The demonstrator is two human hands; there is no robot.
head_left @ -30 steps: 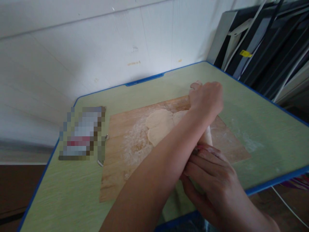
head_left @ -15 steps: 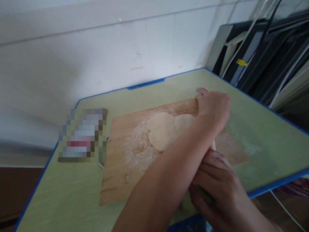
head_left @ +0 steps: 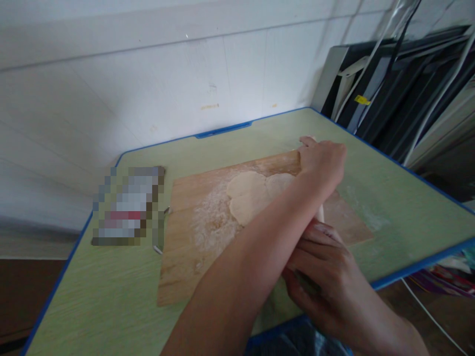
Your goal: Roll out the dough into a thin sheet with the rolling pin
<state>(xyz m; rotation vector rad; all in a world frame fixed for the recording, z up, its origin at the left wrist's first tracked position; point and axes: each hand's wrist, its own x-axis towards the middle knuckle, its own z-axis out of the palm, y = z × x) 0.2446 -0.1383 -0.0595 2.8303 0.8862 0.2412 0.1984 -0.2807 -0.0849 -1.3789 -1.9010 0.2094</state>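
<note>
A flat sheet of pale dough (head_left: 247,195) with a lobed edge lies on a wooden board (head_left: 181,227) dusted with flour. My left hand (head_left: 323,160) is closed at the far right of the board, its forearm crossing over the dough. Nearer to me, my right hand (head_left: 322,267) is closed at the board's near side, below the left forearm. Between the hands a short pale strip of a rolling pin (head_left: 320,213) shows; most of it is hidden by my hands and left forearm. Part of the dough's right side is covered too.
The board rests on a green table (head_left: 92,287) with a blue rim. A blurred-out flat object (head_left: 128,205) lies left of the board. A white wall (head_left: 166,89) stands behind, and dark panels with cables (head_left: 404,84) lean at the right.
The view has shifted slightly. Both hands appear a little further left in the picture, along with the board's right end. Their grip looks the same.
</note>
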